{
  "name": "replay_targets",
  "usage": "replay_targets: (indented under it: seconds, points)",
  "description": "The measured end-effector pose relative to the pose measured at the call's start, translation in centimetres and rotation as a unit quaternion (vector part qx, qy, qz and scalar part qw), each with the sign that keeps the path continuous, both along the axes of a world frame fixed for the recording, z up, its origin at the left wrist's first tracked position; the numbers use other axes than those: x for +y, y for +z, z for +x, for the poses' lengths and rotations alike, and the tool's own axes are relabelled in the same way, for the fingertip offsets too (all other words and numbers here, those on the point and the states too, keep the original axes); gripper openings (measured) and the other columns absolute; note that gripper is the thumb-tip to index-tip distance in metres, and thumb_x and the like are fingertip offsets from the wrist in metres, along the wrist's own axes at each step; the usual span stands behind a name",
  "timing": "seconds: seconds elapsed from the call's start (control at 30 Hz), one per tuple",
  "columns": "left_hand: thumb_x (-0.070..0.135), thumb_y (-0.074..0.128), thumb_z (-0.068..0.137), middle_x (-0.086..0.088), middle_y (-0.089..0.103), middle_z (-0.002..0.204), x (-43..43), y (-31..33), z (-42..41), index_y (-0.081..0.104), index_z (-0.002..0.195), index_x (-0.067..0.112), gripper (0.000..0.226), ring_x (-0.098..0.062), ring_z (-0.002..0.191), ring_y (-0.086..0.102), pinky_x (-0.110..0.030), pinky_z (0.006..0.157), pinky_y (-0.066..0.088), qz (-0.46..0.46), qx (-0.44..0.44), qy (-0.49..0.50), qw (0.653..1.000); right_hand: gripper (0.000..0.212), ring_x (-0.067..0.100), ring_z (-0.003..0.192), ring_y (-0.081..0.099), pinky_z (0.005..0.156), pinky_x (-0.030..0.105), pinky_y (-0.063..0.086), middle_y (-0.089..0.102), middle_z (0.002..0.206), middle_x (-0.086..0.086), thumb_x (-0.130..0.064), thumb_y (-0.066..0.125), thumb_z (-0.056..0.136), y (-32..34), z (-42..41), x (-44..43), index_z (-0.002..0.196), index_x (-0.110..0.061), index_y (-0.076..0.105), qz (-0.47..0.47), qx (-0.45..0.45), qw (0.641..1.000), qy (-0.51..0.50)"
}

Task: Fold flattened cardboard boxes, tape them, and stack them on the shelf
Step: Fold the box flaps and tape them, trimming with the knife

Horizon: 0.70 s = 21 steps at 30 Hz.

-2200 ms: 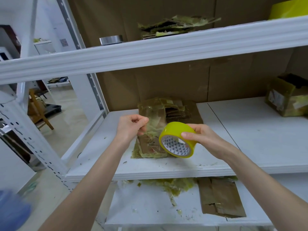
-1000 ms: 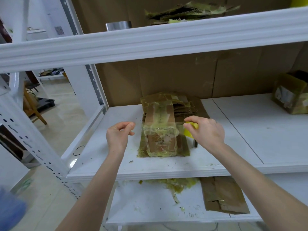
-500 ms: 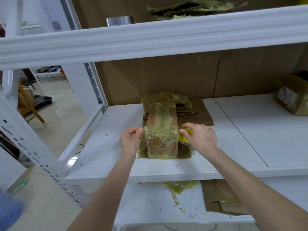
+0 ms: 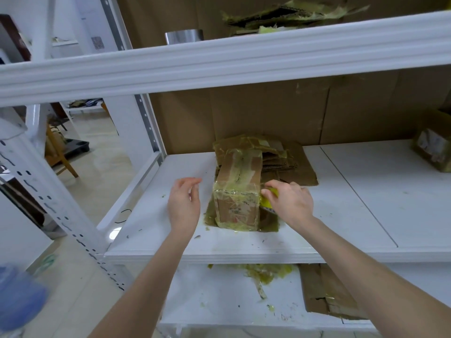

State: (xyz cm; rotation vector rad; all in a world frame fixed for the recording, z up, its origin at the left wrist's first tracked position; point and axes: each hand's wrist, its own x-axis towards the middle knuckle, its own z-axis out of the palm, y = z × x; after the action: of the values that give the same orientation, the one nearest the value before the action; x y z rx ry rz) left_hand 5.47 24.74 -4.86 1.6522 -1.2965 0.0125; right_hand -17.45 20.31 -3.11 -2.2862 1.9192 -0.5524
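Head view. We take the taped box (image 4: pixel 236 191) as our landmark: it stands upright on the white middle shelf (image 4: pixel 156 230), close to the front edge, wrapped in yellowish tape, its base on a patch of tape-covered cardboard.

Just left of the box, we see the left hand (image 4: pixel 184 203) held above the shelf. Its fingers (image 4: pixel 192 181) are loosely curled, hold nothing, and stand apart from the box wall.

At the right side of the box, the right hand (image 4: pixel 290 203) curls its fingers over a yellow tape roll (image 4: pixel 268 202). The roll seems to touch the box wall, though the hand hides most of it.

Behind the box and to its right lies a pile of flat cardboard (image 4: pixel 300 167). Far right of the box, at the frame edge, sits a second box (image 4: pixel 434 152).

Below the box, on the lower shelf, we note tape scraps (image 4: pixel 266 272) and a torn cardboard sheet (image 4: pixel 324 291). Above the box, the upper shelf carries a metal tin (image 4: pixel 184 36) and more crumpled cardboard (image 4: pixel 288 17).
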Motion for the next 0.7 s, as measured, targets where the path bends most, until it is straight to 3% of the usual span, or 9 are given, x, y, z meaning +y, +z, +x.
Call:
replay_targets:
  seconds: [0.1, 0.2, 0.3, 0.4, 0.5, 0.57, 0.7]
  points:
    - [0.007, 0.054, 0.089, -0.003, 0.067, 0.114, 1.3, 0.0, -2.9, 0.07, 0.112, 0.012, 0.028, -0.018, 0.108, 0.06, -0.032, 0.096, 0.048, -0.099, -0.249, -0.135, 0.954, 0.035, 0.021, 0.108, 0.055, 0.088, 0.035, 0.04, 0.068, 0.106, 0.001, -0.051, 0.04, 0.098, -0.3, 0.2, -0.3, 0.127, -0.036, 0.053, 0.001, -0.011, 1.0, 0.008]
    - [0.007, 0.068, 0.083, -0.003, 0.063, 0.126, -0.3, -0.6, -5.3, 0.064, 0.123, 0.012, 0.04, -0.021, 0.12, 0.057, -0.042, 0.106, 0.038, -0.07, -0.388, -0.205, 0.896, 0.026, 0.024, 0.098, 0.059, 0.084, 0.036, 0.042, 0.067, 0.097, 0.002, -0.043, 0.041, 0.1, -0.6, -0.1, -1.0, 0.118, -0.028, 0.051, 0.007, -0.046, 0.998, 0.032]
    - [0.015, 0.075, 0.08, 0.0, 0.063, 0.125, -1.8, -0.1, -6.3, 0.064, 0.123, 0.018, 0.045, -0.02, 0.117, 0.06, -0.043, 0.102, 0.039, -0.043, -0.416, -0.202, 0.885, 0.019, 0.023, 0.095, 0.06, 0.082, 0.039, 0.048, 0.066, 0.1, 0.001, -0.031, 0.039, 0.103, -0.9, -1.3, -2.1, 0.113, -0.021, 0.051, 0.05, -0.16, 0.984, 0.066]
    - [0.029, 0.063, 0.088, 0.007, 0.064, 0.124, -2.8, 0.3, -6.7, 0.064, 0.122, 0.028, 0.034, -0.016, 0.115, 0.061, -0.042, 0.101, 0.042, -0.014, -0.419, -0.201, 0.885, 0.02, 0.016, 0.099, 0.056, 0.084, 0.031, 0.042, 0.062, 0.103, -0.004, -0.019, 0.041, 0.102, -1.0, -2.9, -3.0, 0.109, -0.017, 0.06, 0.096, -0.243, 0.96, 0.104]
    - [0.038, 0.044, 0.09, 0.009, 0.065, 0.122, -3.2, -0.1, -6.0, 0.066, 0.12, 0.031, 0.037, -0.014, 0.113, 0.062, -0.042, 0.1, 0.044, 0.001, -0.375, -0.193, 0.907, 0.018, 0.018, 0.091, 0.061, 0.077, 0.029, 0.043, 0.066, 0.08, -0.007, -0.014, 0.047, 0.099, -0.8, -6.4, -4.2, 0.094, -0.023, 0.062, 0.08, -0.292, 0.953, 0.009]
    - [0.039, 0.041, 0.091, 0.01, 0.064, 0.124, -3.0, -0.7, -5.4, 0.065, 0.121, 0.031, 0.04, -0.012, 0.116, 0.06, -0.037, 0.102, 0.04, -0.001, -0.362, -0.188, 0.913, 0.014, 0.023, 0.09, 0.064, 0.074, 0.03, 0.043, 0.066, 0.073, -0.006, -0.018, 0.052, 0.095, -1.4, -9.2, -5.0, 0.086, -0.026, 0.06, 0.061, -0.272, 0.957, -0.075]
    - [0.036, 0.043, 0.091, 0.011, 0.064, 0.123, -3.0, -0.9, -5.8, 0.066, 0.119, 0.03, 0.037, -0.011, 0.115, 0.06, -0.029, 0.103, 0.037, -0.019, -0.345, -0.185, 0.92, 0.009, 0.026, 0.094, 0.064, 0.078, 0.031, 0.049, 0.071, 0.1, 0.007, -0.027, 0.057, 0.091, -4.0, -9.8, -5.8, 0.086, -0.028, 0.064, 0.154, -0.179, 0.969, -0.077]
